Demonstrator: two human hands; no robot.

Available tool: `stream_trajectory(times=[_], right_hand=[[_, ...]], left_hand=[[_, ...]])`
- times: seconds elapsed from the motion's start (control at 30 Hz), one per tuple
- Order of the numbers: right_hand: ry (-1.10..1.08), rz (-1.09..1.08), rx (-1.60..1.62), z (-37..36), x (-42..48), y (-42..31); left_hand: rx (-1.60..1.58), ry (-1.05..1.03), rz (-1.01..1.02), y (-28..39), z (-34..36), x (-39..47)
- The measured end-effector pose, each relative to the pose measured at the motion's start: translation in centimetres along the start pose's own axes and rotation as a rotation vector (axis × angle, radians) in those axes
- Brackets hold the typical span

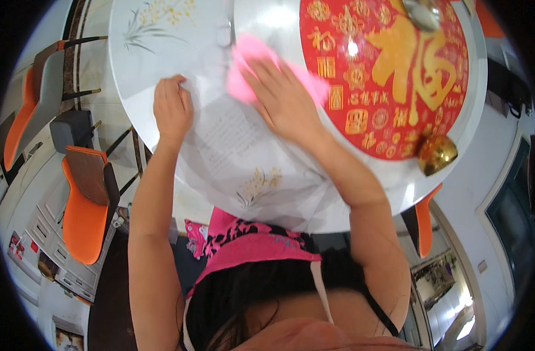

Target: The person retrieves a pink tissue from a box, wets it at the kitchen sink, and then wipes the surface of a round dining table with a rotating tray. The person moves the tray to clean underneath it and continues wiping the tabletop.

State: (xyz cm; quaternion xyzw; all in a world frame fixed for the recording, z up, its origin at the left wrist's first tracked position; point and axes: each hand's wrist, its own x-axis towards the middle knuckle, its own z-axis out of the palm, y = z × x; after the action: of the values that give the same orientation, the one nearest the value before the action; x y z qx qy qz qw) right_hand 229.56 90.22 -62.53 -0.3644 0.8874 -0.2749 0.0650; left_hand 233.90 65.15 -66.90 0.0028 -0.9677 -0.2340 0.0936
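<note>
My right hand (289, 98) lies flat, fingers spread a little, on a pink cloth (245, 85) pressed against the round white table (140, 105). The cloth is blurred, and its right corner reaches the edge of a round red mat (355, 109) with gold characters. My left hand (173, 107) rests on the table to the left, its fingers curled in; nothing shows in it. Between and below my hands spreads a pale table cover (214, 149) with wrinkles, printed yellow flowers and lines of writing.
A shiny gold rounded object (437, 153) sits at the mat's lower right edge. At the top right is a silver metal object (423, 15). Orange chairs (85, 223) stand left of the table, and another chair (425, 223) is tucked at lower right.
</note>
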Motion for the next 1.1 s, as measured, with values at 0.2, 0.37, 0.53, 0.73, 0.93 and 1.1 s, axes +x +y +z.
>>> stream_trajectory(times=[0.2, 0.37, 0.53, 0.73, 0.93, 1.1], right_hand=[[0.273, 0.714, -0.215, -3.8, -17.4, 5.7], [0.362, 0.507, -0.71, -3.3, -8.0, 10.9], [0.426, 0.29, -0.294, 5.8, 0.5, -1.7], [0.427, 0.281, -0.125, 5.5, -5.9, -5.2], [0.475, 0.314, -0.191, 4.9, -7.2, -6.0], [0.493, 0.385, -0.233, 2.7, -8.5, -6.7]], left_hand=[[0.013, 0.026, 0.002, 0.1, -0.4, -0.8], [0.043, 0.008, 0.033, -0.4, 0.9, -0.6], [0.048, 0.01, 0.051, -0.5, 0.8, -0.9], [-0.234, -0.129, 0.04, 3.1, 0.2, -0.3], [-0.64, -0.504, -0.57, 12.7, 0.9, 3.1], [-0.903, -0.523, -0.651, 14.1, 0.0, 5.0]])
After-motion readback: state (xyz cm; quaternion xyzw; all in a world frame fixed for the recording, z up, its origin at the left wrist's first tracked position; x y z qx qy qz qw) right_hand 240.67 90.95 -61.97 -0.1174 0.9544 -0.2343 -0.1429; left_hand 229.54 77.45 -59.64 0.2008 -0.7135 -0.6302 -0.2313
